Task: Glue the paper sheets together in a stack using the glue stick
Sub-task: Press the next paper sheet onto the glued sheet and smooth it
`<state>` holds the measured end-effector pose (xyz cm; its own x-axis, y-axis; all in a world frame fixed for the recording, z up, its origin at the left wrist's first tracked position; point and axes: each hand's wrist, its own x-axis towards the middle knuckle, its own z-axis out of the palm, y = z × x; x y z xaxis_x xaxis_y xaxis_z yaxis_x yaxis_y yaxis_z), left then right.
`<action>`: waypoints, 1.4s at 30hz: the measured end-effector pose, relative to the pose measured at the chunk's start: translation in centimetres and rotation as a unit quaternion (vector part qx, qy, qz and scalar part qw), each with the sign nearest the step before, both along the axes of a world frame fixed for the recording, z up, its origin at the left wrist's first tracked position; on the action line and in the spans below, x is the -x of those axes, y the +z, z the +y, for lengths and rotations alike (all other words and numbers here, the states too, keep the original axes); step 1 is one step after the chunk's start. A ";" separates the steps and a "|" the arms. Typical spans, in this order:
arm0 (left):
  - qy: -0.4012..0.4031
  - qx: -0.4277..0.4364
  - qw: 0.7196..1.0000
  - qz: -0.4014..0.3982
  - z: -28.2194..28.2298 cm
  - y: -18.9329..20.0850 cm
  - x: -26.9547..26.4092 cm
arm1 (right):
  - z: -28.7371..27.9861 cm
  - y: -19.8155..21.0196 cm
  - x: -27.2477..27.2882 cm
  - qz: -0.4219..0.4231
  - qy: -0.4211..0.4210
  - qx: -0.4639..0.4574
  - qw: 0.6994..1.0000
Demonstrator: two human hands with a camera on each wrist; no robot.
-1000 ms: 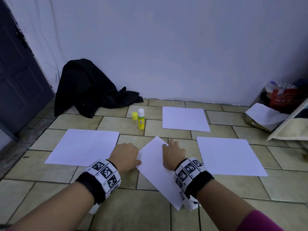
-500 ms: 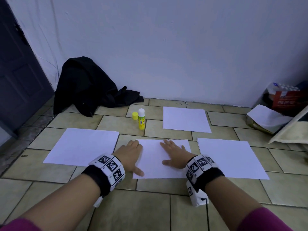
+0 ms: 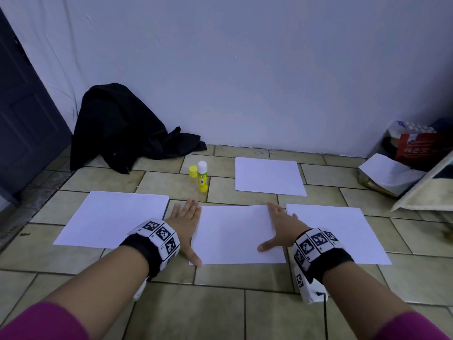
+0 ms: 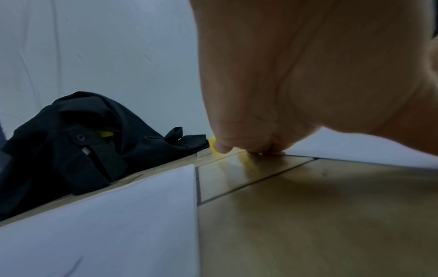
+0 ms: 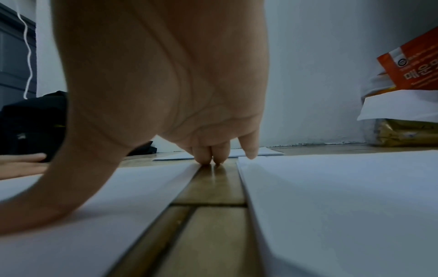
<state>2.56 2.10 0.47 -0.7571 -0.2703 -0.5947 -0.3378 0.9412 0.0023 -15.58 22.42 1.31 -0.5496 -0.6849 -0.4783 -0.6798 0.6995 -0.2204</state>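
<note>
Both hands lie flat with spread fingers on the middle sheet (image 3: 235, 231), the left hand (image 3: 185, 222) at its left edge and nearer the uncapped glue stick (image 3: 202, 176), which stands upright on the floor just beyond that sheet's far-left corner, the right hand (image 3: 282, 225) at its right edge.

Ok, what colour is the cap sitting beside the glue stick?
Yellow. The cap stands on the floor just left of the glue stick; the head view shows it best.
</note>
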 end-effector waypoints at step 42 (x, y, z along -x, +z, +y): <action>0.023 -0.029 0.999 0.002 -0.2 -0.7 0.0 | 1.7 2.5 9.9 -0.204 -0.188 0.511 0.813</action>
<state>2.53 1.91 -0.22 -0.7472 -0.2701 -0.6072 -0.3799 0.9233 0.0569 -25.43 24.13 3.78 -0.7509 -0.6591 0.0411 -0.1850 0.1502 -0.9712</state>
